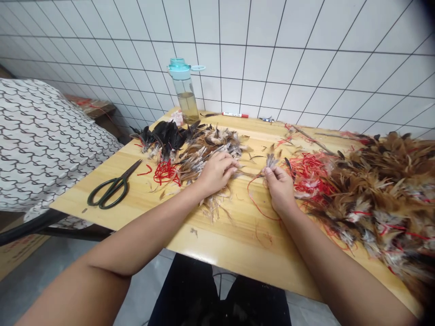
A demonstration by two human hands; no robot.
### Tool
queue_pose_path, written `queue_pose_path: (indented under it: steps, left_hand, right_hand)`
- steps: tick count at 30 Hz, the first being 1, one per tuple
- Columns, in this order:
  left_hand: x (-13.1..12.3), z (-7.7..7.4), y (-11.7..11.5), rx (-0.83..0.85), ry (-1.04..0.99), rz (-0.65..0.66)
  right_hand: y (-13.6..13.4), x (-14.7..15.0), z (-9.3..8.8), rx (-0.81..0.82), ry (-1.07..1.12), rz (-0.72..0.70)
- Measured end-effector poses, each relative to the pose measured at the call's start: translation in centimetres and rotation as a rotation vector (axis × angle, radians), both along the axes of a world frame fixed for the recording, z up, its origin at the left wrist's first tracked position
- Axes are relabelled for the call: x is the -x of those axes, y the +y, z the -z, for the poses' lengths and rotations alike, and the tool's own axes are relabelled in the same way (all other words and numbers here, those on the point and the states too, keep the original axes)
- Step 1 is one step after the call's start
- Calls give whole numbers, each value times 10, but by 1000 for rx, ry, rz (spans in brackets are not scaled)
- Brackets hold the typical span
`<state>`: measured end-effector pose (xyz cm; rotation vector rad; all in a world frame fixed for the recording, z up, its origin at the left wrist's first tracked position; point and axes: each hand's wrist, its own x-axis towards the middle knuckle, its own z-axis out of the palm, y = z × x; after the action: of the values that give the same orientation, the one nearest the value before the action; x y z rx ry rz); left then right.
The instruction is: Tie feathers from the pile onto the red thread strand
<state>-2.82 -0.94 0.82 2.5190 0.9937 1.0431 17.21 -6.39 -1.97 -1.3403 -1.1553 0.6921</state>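
Observation:
My right hand (280, 186) pinches a small tuft of greyish feathers (271, 160) between thumb and fingers. A red string (250, 195) curves from near those fingers down onto the table. My left hand (220, 171) is over the right edge of a pile of loose brown and white feathers (195, 156). Its fingers are closed on a thin brown feather (249, 173), which points toward my right hand. Black feathers (169, 136) are heaped behind the loose pile, and a clump of red strings (166, 173) is just in front of them.
Black-handled scissors (112, 188) are at the left on the wooden table (217, 246). Feather bundles tied with red string (380, 190) cover the right side, beside tangled red string (311, 174). A water bottle (187, 102) and a marker (235, 115) stand near the tiled wall (258, 59).

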Motion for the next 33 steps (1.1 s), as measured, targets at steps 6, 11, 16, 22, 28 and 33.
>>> queue_pose_path:
  steps: [6,11,16,22,28,33]
  left_hand:
    - [-33,-15,-4,-147,445,74]
    - [-54,-13,5,-62,641,48]
    - [-39,-25,9,0,636,2]
    - [-9,-36,-2,173,418,79]
    - [9,-33,-2,368,206,250]
    - [15,-43,-3,408,186,292]
  right_hand:
    - [2,-4,-6,-25,-21,73]
    - [4,-10,-5,-35,-66,101]
    - [5,-12,-1,35,-126,115]
    - [3,-7,2,-93,-360,83]
    - [-1,-3,-1,-135,-467,36]
    - [-2,0,-4,-91,-415,-8]
